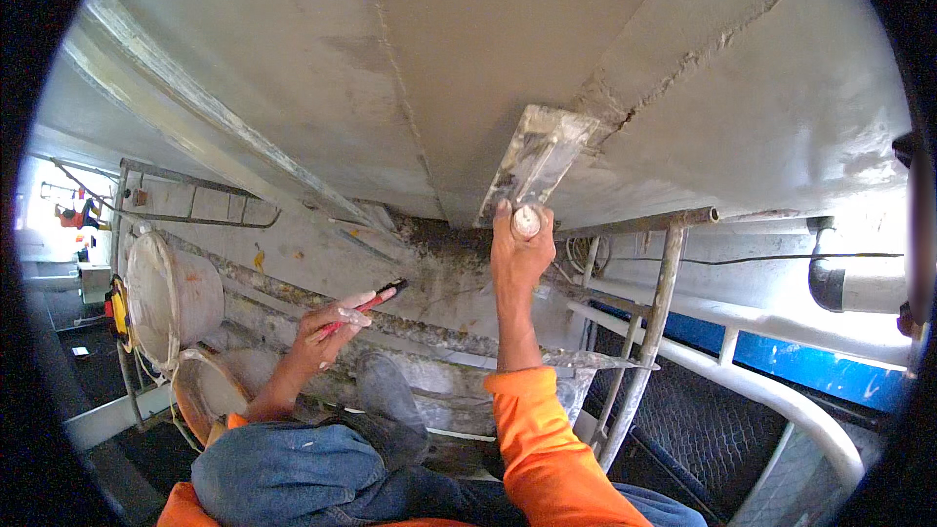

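My right hand grips the handle of a flat, plaster-smeared trowel, whose blade is at the grey overhead surface, beside a rough ridged seam. Lower and to the left, my left hand, dusted with pale paste on the fingers, is closed on a slim red-and-black tool, too small to tell exactly what it is. That tool is apart from the surface, over the stained scaffold planks. Orange sleeves cover both forearms.
A white bucket and an orange-rimmed bucket stand at the left. Metal scaffold tubes and a white curved railing are on the right, near a pipe and cable. My denim-covered knee and grey boot are below.
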The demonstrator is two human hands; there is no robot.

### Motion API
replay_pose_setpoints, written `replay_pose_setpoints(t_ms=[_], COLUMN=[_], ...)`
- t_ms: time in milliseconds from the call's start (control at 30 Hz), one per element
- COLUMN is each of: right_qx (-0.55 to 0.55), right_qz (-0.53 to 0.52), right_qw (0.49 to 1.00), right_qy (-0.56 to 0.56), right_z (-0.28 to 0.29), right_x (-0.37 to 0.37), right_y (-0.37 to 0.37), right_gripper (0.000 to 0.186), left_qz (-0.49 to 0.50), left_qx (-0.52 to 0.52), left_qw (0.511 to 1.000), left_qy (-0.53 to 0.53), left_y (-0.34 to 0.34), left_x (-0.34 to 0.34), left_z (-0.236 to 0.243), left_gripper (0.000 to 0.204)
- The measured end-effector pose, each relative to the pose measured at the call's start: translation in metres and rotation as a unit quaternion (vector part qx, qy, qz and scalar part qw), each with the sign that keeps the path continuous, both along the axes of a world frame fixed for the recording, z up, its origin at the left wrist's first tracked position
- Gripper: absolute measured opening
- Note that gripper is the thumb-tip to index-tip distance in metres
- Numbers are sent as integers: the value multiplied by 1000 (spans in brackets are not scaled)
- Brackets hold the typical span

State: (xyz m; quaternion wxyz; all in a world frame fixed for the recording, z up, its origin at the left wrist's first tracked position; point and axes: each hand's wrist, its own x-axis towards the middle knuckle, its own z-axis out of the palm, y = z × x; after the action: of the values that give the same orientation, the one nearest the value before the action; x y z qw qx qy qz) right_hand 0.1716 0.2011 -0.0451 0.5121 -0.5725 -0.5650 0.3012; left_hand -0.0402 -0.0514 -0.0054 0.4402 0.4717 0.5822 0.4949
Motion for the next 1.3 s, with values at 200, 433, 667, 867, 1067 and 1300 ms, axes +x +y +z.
replay_pose_setpoints(t_ms=[200,433,667,867,1067,1300], right_qx=[-20,-66,-142,-49,-68,-62], right_qz=[20,35,33,43,36,103], right_qw=[997,997,986,998,997,987], right_qy=[73,24,-84,-6,30,-110], right_z=[-11,-80,-136,-102,-109,-169], right_x=[-18,-17,-9,0,-7,25], right_y=[17,19,-7,-2,25,-20], right_gripper=[23,23,27,25,26,26], left_qz=[1,24,70,37,8,26], left_qx=[-31,-50,-162,-106,-68,-41], left_qw=[999,998,984,993,997,999], left_qy=[33,21,22,21,44,8], left_y=[-16,-33,-47,-37,-23,-34], left_x=[-2,-9,-10,-5,-4,-6], left_z=[-6,-19,-15,-11,-18,-19], left_gripper=[17,18,16,17,16,15])
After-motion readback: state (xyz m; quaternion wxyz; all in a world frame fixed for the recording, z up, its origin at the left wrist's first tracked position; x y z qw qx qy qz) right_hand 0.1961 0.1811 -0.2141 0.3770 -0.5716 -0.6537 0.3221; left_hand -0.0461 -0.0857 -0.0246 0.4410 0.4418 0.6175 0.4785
